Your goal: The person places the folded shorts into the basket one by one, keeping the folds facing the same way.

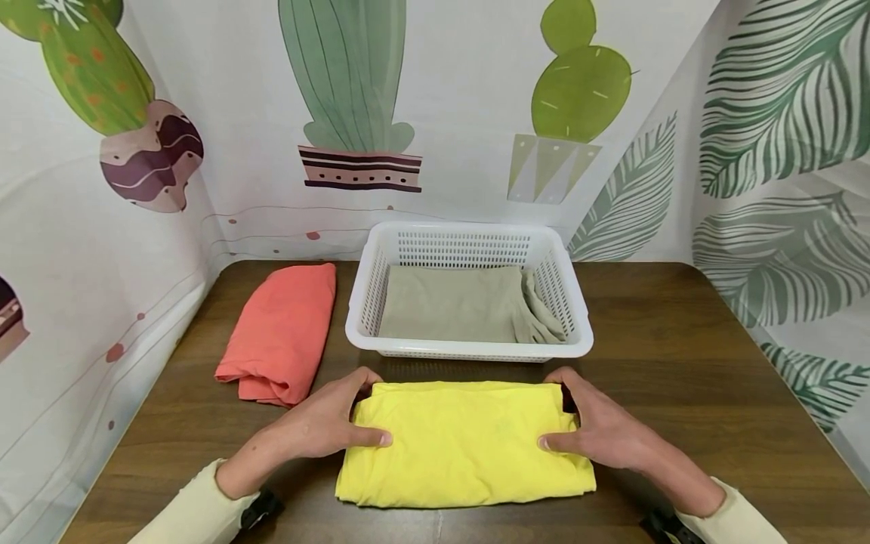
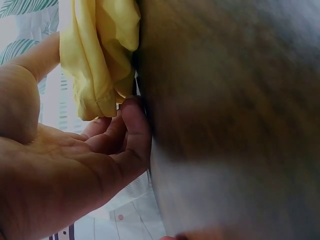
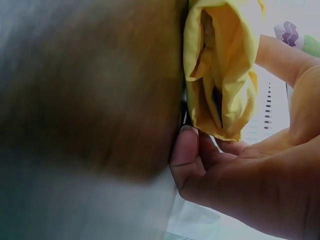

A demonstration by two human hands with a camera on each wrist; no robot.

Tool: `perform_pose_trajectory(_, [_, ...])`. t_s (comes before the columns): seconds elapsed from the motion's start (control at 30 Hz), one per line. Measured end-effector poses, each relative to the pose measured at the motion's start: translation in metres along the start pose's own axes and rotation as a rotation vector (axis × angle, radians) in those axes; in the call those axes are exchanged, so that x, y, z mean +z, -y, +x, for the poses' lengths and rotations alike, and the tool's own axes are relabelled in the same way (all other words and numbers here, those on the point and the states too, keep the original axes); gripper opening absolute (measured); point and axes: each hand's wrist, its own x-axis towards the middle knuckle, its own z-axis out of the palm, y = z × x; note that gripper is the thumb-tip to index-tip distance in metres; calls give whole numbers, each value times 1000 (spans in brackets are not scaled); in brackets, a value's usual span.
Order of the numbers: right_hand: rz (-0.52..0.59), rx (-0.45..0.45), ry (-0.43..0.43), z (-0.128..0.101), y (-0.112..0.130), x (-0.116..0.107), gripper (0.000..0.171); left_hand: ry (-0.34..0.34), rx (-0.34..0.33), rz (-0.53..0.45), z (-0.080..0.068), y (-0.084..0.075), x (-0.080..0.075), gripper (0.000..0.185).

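Note:
A folded yellow cloth [image 1: 469,446] lies flat on the table in front of the person, its layered side folds showing in both wrist views. At its left end the left hand [image 1: 333,423] grips it, thumb on top and the other fingers curled at the far edge. The right hand [image 1: 598,427] holds the right end in the same way, its thumb [image 1: 557,442] over the upper layer. In the left wrist view the fingertips [image 2: 134,112] bend in at the cloth's edge, close to the tabletop. The right wrist view shows the fingers [image 3: 186,147] likewise at the lower fold.
Just behind the yellow cloth stands a white plastic basket [image 1: 469,349] with a folded grey-green cloth [image 1: 448,302] inside. A folded red cloth [image 1: 285,325] lies left of the basket on the brown wooden table [image 1: 680,340]. A cactus-and-leaf printed curtain [image 1: 469,113] hangs behind.

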Motion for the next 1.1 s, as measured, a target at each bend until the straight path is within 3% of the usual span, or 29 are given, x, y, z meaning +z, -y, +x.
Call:
perform_pose_trajectory(0.5, [67,-14,30,-1,1,2,74,5,41,-9,0,-1,0,61])
perform_pose_trajectory(0.77, [78,-11,45,-3,3,2,75,-22,24,-11,0,-2,2,63])
perform_pose_trajectory(1.1, [113,-18,51,-4,3,3,85,-2,-9,-121,0,-4,1,68])
